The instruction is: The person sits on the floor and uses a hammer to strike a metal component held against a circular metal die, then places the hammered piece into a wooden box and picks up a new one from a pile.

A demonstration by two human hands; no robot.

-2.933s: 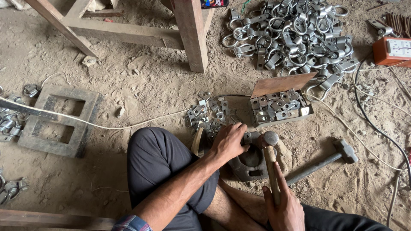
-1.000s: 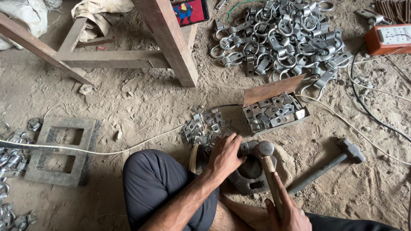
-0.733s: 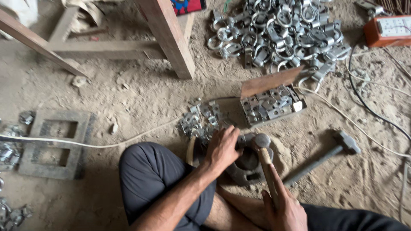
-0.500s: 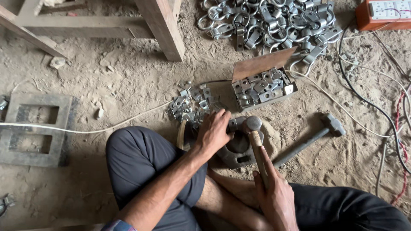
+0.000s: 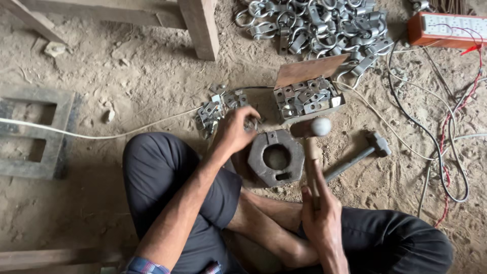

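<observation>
One octagonal, seemingly rusty iron block (image 5: 276, 157).

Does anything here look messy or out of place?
Mostly loose clutter on the sandy floor: small metal brackets lie scattered beside the left hand instead of in the small box, cables trail in tangles at the right, and a second hammer lies idle. Nothing looks broken.

Left hand (image 5: 234, 131) is lifting off the octagonal metal block (image 5: 276, 158), now reaching up-left toward the loose metal clips (image 5: 219, 107). Block's centre hole is showing. Hammer (image 5: 310, 147) head is blurring, raised above the block's right edge.
</observation>
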